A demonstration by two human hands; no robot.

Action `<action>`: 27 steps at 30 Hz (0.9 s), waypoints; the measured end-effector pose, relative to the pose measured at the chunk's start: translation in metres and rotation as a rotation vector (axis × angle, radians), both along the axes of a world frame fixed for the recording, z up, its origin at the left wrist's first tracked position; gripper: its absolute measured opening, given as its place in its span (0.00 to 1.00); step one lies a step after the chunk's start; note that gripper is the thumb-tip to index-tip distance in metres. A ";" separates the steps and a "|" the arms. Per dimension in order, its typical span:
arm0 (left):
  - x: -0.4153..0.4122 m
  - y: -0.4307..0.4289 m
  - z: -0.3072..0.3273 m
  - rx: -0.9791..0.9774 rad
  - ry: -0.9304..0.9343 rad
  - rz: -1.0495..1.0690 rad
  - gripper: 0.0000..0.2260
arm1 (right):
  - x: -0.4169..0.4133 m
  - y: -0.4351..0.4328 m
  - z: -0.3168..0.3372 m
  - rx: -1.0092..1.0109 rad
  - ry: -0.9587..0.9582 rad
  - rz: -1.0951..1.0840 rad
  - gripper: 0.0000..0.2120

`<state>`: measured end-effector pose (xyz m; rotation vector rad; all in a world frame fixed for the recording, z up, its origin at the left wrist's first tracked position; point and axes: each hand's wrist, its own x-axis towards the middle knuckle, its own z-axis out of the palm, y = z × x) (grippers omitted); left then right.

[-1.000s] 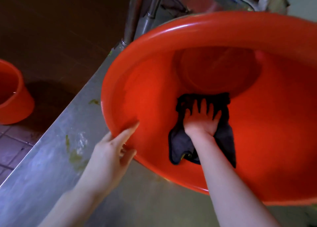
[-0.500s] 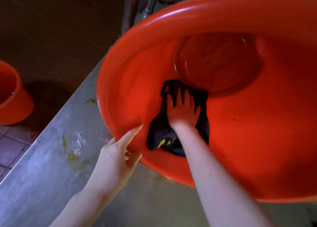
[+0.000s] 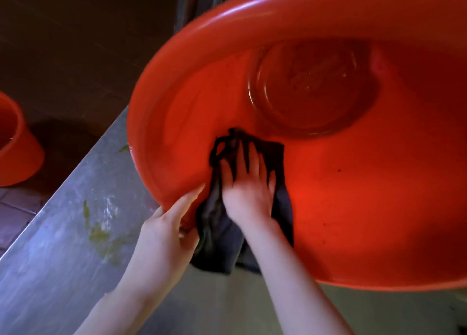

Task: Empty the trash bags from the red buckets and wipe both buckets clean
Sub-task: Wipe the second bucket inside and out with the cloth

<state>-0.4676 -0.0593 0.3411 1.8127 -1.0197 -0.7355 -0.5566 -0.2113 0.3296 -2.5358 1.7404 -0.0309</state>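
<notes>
A large red bucket (image 3: 353,208) lies tilted on its side on a steel counter, its mouth facing me. My left hand (image 3: 161,236) grips its near rim, thumb inside and fingers curled under the lip. My right hand (image 3: 246,183) presses a dark cloth (image 3: 214,233) with flat, spread fingers against the inner wall, just inside the rim. The cloth's lower end hangs over the rim onto the counter. A second red bucket (image 3: 17,147) stands on the floor at the far left, partly cut off by the frame edge.
The steel counter (image 3: 63,271) runs diagonally and carries greenish smears (image 3: 101,233) near my left hand. Beyond its left edge lies a dark tiled floor (image 3: 15,216). Metal legs or pipes (image 3: 187,3) rise behind the bucket.
My right hand has dragged the cloth from deep inside the wall toward the rim and leftward, so the cloth now spills over the lip. The left hand keeps its grip.
</notes>
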 end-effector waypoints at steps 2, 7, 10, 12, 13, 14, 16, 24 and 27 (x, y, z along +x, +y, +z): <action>-0.001 0.001 -0.001 -0.026 0.000 0.013 0.36 | 0.012 -0.045 0.000 0.088 -0.020 -0.099 0.29; -0.004 0.009 0.016 -0.009 0.065 -0.005 0.28 | 0.034 -0.094 -0.004 0.161 -0.090 -0.204 0.28; 0.026 0.010 0.048 -0.183 -0.228 0.086 0.24 | 0.028 -0.090 -0.009 0.112 -0.059 -0.160 0.28; 0.052 0.005 0.068 -0.321 -0.521 0.093 0.25 | 0.023 -0.092 -0.007 0.122 -0.037 -0.153 0.28; 0.062 0.000 0.075 -0.351 -0.626 0.081 0.25 | 0.019 -0.092 -0.005 0.132 -0.016 -0.145 0.28; 0.068 -0.004 0.079 -0.353 -0.687 0.085 0.25 | 0.014 -0.092 -0.004 0.135 0.013 -0.132 0.28; 0.070 -0.010 0.077 -0.291 -0.705 0.135 0.28 | -0.001 -0.091 -0.003 0.112 0.083 -0.121 0.29; 0.010 0.002 0.017 -0.116 -0.188 0.135 0.26 | -0.057 -0.096 0.024 -0.007 0.407 -0.166 0.28; -0.004 -0.006 0.007 -0.101 -0.055 0.181 0.26 | -0.046 -0.054 0.019 0.028 0.289 -0.142 0.27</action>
